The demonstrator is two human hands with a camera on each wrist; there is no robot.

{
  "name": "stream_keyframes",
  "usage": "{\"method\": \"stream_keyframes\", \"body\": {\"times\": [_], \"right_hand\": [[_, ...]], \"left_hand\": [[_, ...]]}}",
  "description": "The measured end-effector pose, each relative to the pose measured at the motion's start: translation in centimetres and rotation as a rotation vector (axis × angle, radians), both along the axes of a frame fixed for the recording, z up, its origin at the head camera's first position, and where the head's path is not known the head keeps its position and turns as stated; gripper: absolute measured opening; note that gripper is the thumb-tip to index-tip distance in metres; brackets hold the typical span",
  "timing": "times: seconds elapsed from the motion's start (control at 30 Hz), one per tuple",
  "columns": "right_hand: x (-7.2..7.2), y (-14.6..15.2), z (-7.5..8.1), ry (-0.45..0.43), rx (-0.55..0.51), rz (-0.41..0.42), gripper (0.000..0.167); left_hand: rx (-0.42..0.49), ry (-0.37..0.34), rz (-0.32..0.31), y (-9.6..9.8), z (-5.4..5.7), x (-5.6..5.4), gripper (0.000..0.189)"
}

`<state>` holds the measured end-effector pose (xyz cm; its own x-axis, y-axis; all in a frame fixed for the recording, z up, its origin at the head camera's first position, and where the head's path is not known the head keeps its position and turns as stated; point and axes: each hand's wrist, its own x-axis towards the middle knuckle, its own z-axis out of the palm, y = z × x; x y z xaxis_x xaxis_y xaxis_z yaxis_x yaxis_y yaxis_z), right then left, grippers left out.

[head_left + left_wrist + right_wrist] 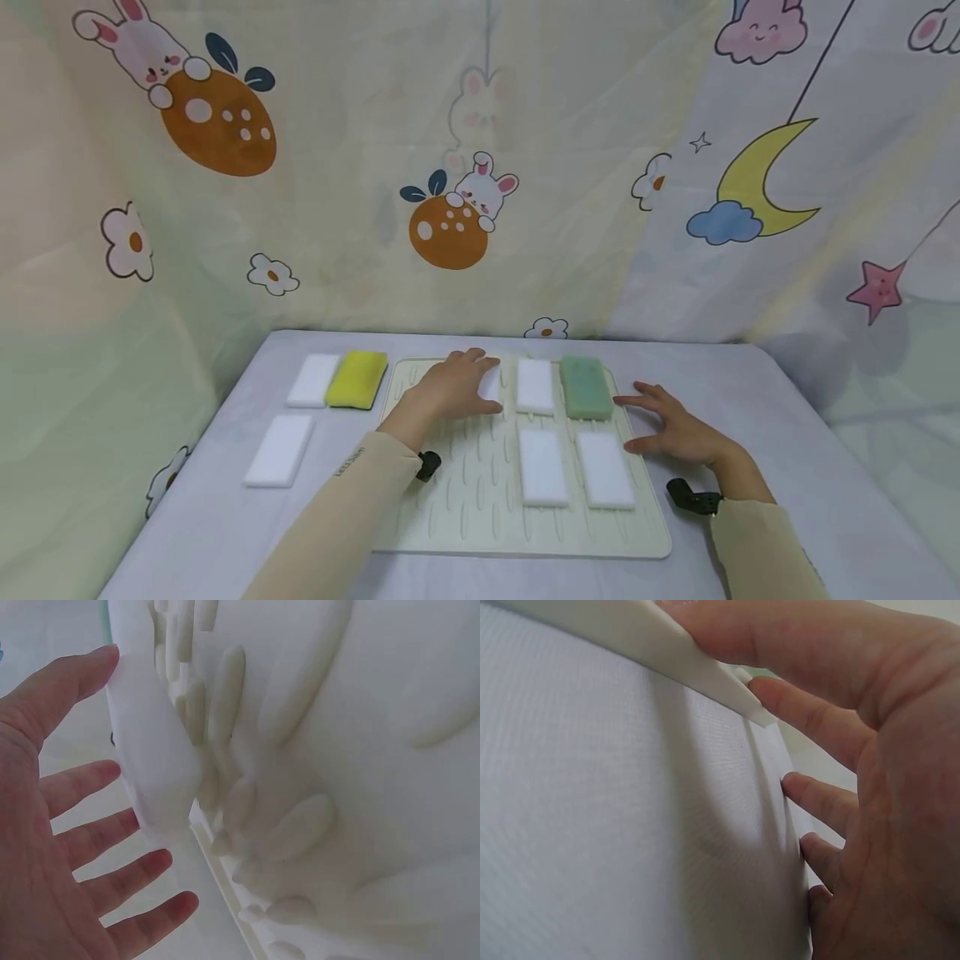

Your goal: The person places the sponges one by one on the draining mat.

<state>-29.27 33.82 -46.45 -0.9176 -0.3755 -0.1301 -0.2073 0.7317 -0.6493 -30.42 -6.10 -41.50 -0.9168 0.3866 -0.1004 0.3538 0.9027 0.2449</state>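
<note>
The mat at centre is finished matt and rubber-like, moulded with smooth rounded ribs. The white blocks are seen as matt, smooth, foam-like. The green block and yellow sponge look matt and spongy; pores can't be resolved at this range. The table is covered in finely woven cloth. The backdrop is made of printed, lightly creased fabric; the sleeves of matt cloth.

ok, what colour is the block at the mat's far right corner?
The block is muted green; the head view shows it best.
</note>
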Motion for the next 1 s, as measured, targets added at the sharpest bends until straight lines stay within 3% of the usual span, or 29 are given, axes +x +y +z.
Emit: {"method": "stream_keyframes", "body": {"times": [0.7,1.0], "right_hand": [[0.0,0.0,-0.3,-0.005,-0.002,-0.009,0.081],[-0.2,0.1,-0.5,-0.008,0.010,-0.016,0.080]], "left_hand": [[-0.026,-0.015,0.012,1.5,-0.4,-0.2,0.079],[-0.060,-0.014,0.017,1.9,-0.1,-0.2,0.083]]}}
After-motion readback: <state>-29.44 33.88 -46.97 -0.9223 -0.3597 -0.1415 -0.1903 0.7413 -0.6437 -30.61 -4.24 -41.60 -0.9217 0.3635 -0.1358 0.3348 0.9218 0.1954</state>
